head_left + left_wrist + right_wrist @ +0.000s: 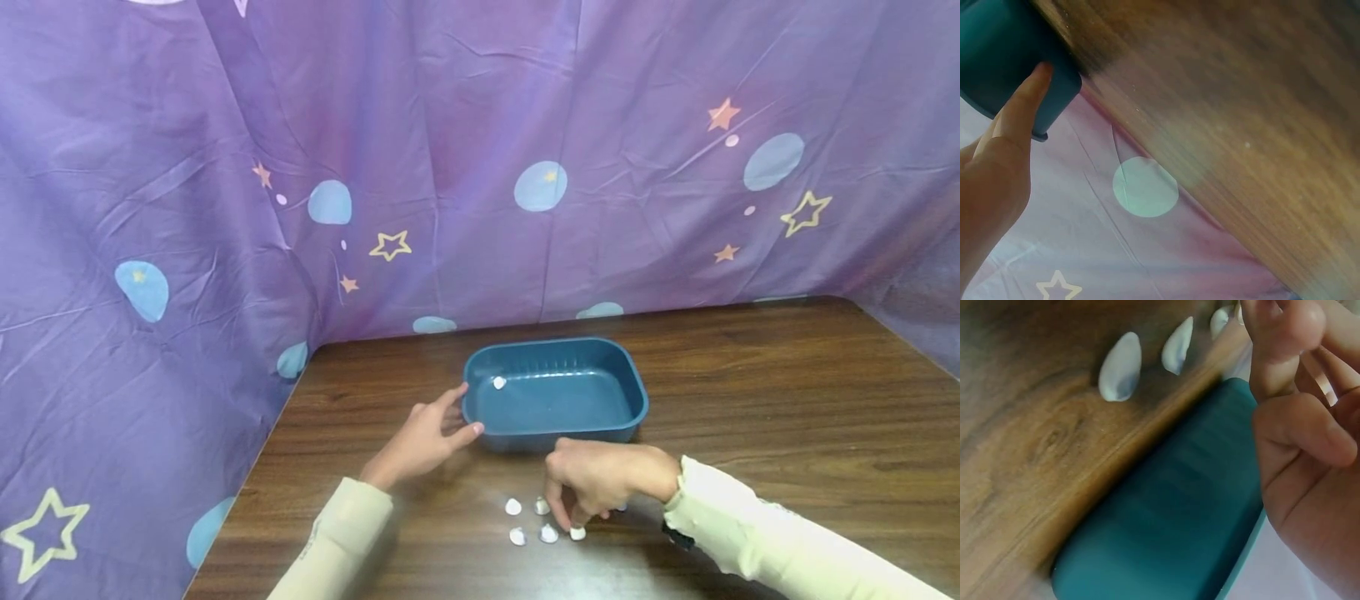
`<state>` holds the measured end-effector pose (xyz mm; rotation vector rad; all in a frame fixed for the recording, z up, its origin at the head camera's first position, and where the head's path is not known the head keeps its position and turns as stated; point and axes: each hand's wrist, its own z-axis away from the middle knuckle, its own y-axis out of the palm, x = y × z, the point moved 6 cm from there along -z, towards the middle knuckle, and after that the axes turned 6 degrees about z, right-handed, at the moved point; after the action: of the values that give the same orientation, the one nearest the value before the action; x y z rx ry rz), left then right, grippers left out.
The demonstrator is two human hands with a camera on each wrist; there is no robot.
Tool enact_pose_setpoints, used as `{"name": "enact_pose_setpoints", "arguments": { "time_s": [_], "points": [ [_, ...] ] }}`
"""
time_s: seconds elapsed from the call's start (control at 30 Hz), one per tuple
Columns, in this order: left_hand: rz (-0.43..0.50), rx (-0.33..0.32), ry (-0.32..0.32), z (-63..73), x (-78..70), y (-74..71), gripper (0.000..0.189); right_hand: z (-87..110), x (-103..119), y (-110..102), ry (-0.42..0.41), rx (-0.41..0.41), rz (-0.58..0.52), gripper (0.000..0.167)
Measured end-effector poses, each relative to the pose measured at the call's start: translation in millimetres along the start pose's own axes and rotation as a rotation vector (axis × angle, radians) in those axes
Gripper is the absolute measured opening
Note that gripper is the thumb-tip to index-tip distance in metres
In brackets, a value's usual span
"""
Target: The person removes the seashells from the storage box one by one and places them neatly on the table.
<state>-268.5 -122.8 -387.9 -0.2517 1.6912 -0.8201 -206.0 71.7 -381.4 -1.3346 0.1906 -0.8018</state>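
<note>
A white seashell [577,533] lies right at the fingertips of my right hand [600,477], whose thumb and fingers reach down and pinch it at the table. Beside that hand are more white shells in loose rows, one shell [513,507] at the left and another shell [549,533] next to the fingers. My left hand [420,437] touches the left end of a blue plastic bin [555,432] with fairly straight, spread fingers. Inside the bin, near its left end, rests a single shell [499,382]. In the right wrist view, curled fingers hide the pinched shell.
The brown wood-grain table [780,417] carries everything. Behind it and to the left hangs a purple cloth [450,150] with stars and blue spots. The bin stands near the table's back edge, just beyond the shells.
</note>
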Motion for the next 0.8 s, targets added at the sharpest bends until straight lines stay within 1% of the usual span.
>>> {"name": "enact_pose_setpoints", "arguments": {
  "time_s": [0.1, 0.23, 0.33, 0.57, 0.67, 0.8],
  "points": [
    [0.006, -0.001, 0.003, -0.1, -0.4, 0.1, 0.076, -0.6, -0.9, 0.3, -0.024, -0.013, 0.018, 0.026],
    [0.012, -0.002, 0.001, 0.5, -0.9, 0.1, 0.076, -2.2, -0.6, -0.9, -0.076, -0.042, 0.075, 0.022],
    [0.012, -0.002, -0.006, 0.4, -0.7, -0.2, 0.075, -3.4, -1.8, -1.5, -0.093, -0.058, 0.090, 0.020],
    [0.018, 0.002, -0.009, 0.0, -1.5, -0.6, 0.075, -3.6, -7.0, -5.5, -0.054, -0.056, 0.029, 0.021],
    [0.008, 0.002, -0.008, 0.4, -1.0, -0.3, 0.075, -2.9, -6.6, -10.3, -0.078, -0.068, 0.011, 0.022],
    [0.005, 0.001, -0.006, 0.4, -0.2, 0.1, 0.075, -3.3, -5.3, -19.0, -0.126, -0.081, 0.021, 0.020]
  ]
}}
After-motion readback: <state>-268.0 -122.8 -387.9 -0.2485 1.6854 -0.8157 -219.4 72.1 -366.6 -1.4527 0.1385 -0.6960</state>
